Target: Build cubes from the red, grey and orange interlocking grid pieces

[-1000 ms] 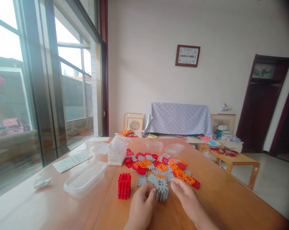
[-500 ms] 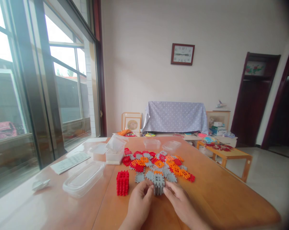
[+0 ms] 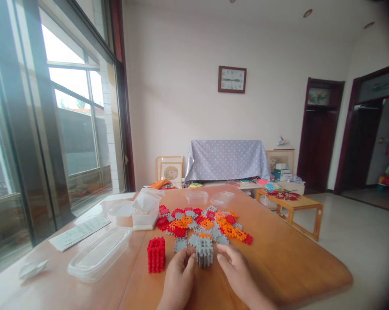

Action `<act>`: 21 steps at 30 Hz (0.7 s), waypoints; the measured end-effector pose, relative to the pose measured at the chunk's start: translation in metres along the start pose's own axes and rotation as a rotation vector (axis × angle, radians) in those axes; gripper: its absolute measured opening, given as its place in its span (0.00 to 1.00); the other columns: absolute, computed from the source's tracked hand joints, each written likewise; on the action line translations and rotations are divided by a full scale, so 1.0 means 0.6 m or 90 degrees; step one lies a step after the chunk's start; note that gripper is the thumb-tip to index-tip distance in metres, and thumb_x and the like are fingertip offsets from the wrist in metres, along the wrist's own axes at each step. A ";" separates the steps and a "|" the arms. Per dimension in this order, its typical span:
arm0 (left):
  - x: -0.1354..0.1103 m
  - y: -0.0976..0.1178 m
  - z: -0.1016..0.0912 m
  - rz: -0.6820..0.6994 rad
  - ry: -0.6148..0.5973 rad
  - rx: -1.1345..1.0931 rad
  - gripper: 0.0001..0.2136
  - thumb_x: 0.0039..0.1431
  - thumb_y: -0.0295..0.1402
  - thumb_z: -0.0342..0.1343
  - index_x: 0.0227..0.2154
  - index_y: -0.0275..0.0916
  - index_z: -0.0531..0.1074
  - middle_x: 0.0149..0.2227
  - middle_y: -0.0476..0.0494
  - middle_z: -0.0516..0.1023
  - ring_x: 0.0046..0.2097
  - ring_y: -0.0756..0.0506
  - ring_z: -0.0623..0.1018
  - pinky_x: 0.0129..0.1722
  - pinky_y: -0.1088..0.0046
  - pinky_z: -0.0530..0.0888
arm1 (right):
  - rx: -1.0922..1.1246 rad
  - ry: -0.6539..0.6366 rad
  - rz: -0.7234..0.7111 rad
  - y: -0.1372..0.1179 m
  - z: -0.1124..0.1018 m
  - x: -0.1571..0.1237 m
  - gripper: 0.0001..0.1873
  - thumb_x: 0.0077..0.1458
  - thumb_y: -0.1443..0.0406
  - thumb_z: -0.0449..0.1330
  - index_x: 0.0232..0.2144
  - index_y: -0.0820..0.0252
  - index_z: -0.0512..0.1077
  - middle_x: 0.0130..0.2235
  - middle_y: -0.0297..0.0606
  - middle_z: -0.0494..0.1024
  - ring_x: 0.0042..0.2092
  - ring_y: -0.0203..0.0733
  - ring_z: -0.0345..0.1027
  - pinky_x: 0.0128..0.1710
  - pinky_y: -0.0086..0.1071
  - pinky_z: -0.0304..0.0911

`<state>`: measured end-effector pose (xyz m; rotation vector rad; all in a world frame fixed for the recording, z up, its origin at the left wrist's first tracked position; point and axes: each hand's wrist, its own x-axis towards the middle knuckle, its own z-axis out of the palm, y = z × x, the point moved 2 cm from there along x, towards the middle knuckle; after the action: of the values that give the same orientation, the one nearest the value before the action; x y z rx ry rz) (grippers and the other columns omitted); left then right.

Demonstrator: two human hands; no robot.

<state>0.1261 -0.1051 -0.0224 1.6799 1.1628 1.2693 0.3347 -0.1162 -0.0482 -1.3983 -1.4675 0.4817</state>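
A stack of grey interlocking plastic tiles (image 3: 205, 252) stands upright on the table in front of me. My left hand (image 3: 180, 272) is at its left side, with thumb and bent fingers against the edge. Off the stack's right side is my right hand (image 3: 233, 268), its thumb and fingers apart and nothing in them. To the left stands a similar stack of red interlocking tiles (image 3: 156, 255). Just behind the grey stack lies a loose pile of red, orange and grey tiles (image 3: 207, 224), some overlapping.
On the left of the wooden table (image 3: 278, 254) lie a clear plastic lid (image 3: 99, 254), a printed sheet (image 3: 80, 233) and a crumpled wrapper (image 3: 32, 270). A translucent box (image 3: 146, 220) and two clear containers (image 3: 197, 198) stand farther back. A low side table (image 3: 299, 206) is beyond.
My right hand has come away from the grey stack to the right, while the left stays at its side. The whole view has shifted as my head turned right and tilted up slightly.
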 end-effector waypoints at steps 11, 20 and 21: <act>0.015 -0.025 0.002 -0.028 -0.007 0.063 0.18 0.61 0.50 0.50 0.28 0.39 0.70 0.26 0.50 0.70 0.32 0.46 0.69 0.33 0.77 0.65 | -0.333 0.018 0.032 0.059 -0.061 0.088 0.41 0.53 0.45 0.59 0.65 0.54 0.61 0.66 0.45 0.64 0.68 0.59 0.52 0.65 0.52 0.50; 0.025 -0.050 0.004 -0.052 -0.015 0.063 0.18 0.60 0.50 0.50 0.27 0.39 0.69 0.25 0.51 0.67 0.29 0.47 0.67 0.31 0.76 0.64 | -0.420 -0.132 0.149 0.075 -0.034 0.171 0.55 0.47 0.31 0.51 0.70 0.47 0.47 0.72 0.46 0.47 0.72 0.65 0.33 0.65 0.65 0.34; 0.026 -0.053 0.005 -0.051 -0.017 0.059 0.18 0.60 0.50 0.50 0.27 0.39 0.69 0.24 0.51 0.67 0.29 0.47 0.67 0.31 0.76 0.64 | -0.428 -0.141 0.146 0.076 -0.032 0.179 0.55 0.47 0.32 0.52 0.70 0.48 0.48 0.72 0.47 0.48 0.72 0.66 0.35 0.64 0.65 0.36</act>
<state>0.1231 -0.0798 -0.0474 1.6938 1.2764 1.1562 0.3935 -0.0141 -0.0371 -2.1123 -1.7461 0.2965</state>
